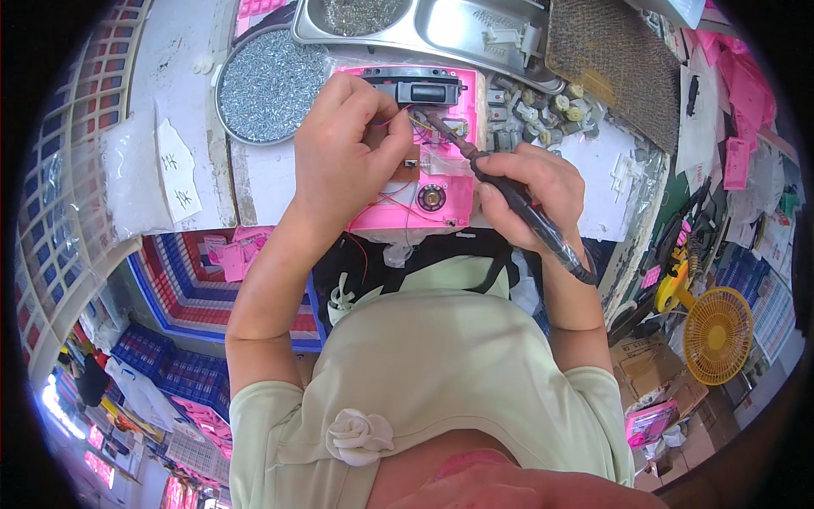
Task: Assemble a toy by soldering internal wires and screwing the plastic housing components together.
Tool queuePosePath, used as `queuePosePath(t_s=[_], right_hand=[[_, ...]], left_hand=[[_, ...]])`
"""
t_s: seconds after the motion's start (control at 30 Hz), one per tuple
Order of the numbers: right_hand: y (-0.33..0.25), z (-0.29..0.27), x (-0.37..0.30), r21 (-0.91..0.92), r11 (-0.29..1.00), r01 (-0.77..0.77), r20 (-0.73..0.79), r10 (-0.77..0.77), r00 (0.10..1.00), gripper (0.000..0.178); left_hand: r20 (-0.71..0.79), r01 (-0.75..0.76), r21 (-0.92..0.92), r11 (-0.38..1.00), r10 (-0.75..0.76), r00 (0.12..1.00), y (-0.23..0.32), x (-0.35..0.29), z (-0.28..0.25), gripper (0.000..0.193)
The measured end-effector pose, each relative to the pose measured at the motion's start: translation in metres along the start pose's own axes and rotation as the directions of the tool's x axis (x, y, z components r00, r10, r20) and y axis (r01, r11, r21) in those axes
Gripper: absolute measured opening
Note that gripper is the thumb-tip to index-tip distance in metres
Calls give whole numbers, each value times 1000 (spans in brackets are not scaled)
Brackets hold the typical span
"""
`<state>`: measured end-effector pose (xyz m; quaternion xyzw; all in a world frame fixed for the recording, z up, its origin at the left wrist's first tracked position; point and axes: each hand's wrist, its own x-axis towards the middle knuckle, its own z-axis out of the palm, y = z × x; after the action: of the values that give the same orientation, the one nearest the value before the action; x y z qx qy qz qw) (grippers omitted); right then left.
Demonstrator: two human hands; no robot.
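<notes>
My right hand (538, 191) is wrapped round the dark handle of a soldering iron (519, 199). The iron slants up and left, its metal tip close to thin wires inside a pink plastic housing (458, 212). My left hand (352, 140) is closed in a pinch on a thin wire (392, 121) at the housing's left side; its fingertips partly hide it. A black part with a dark roller-like bar (424, 92) lies across the housing's top. Nearer me sits a round speaker-like disc (431, 198). Loose red wires (386, 199) trail over the lower left edge.
A round tray of small screws (271, 89) stands at left. Behind is a steel tray (424, 25) with metal and white parts. Several small grey parts (530, 110) lie right of the housing, beside a brown mat (615, 59). A yellow fan (716, 335) stands far right.
</notes>
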<state>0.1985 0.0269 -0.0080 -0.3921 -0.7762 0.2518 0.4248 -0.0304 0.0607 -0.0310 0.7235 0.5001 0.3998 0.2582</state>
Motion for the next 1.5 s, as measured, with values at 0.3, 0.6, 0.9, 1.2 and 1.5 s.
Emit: queuePosePath(t_s=[0.3, 0.6, 0.9, 1.2, 1.5], right_hand=[[6, 4, 1, 0, 1000, 30, 13, -30, 999, 26], [1, 3, 6, -3, 1000, -9, 6, 9, 1000, 31], [1, 4, 4, -2, 1000, -16, -8, 16, 1000, 30], [2, -5, -9, 6, 1000, 6, -28, -6, 1000, 28], [-1, -14, -20, 4, 1000, -21, -73, 22, 997, 27]], left_hand=[[-5, -15, 39, 999, 15, 1000, 1, 1, 3, 11], [-2, -5, 45, 999, 5, 1000, 2, 1, 3, 11], [-12, -6, 91, 996, 7, 1000, 6, 1, 4, 11], [-28, -18, 110, 994, 21, 999, 4, 0, 5, 12], [-46, -43, 142, 989, 50, 998, 4, 1, 4, 14]])
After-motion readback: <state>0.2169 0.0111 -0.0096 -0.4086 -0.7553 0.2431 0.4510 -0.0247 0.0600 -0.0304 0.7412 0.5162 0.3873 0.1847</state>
